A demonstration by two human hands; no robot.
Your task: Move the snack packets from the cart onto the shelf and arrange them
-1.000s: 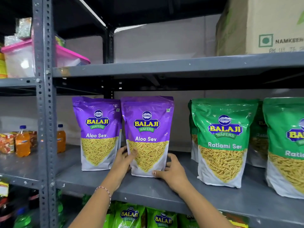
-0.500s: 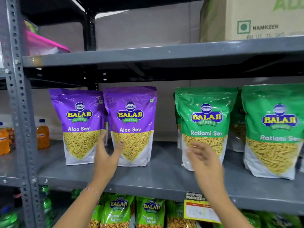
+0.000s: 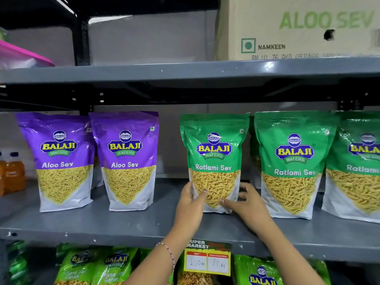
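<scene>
On the grey middle shelf a green Ratlami Sev packet stands upright. My left hand grips its lower left edge and my right hand grips its lower right edge. Two purple Aloo Sev packets stand to the left, one at the far left and one beside it. More green Ratlami Sev packets stand to the right, with others partly hidden behind them. The cart is out of view.
A cardboard carton marked Aloo Sev sits on the upper shelf, with a pink-lidded tub at the left. Orange drink bottles stand at far left. Green packets and a price tag are below.
Both hands left the second purple packet, moved right and took hold of the leftmost green Ratlami Sev packet. The view has shifted right.
</scene>
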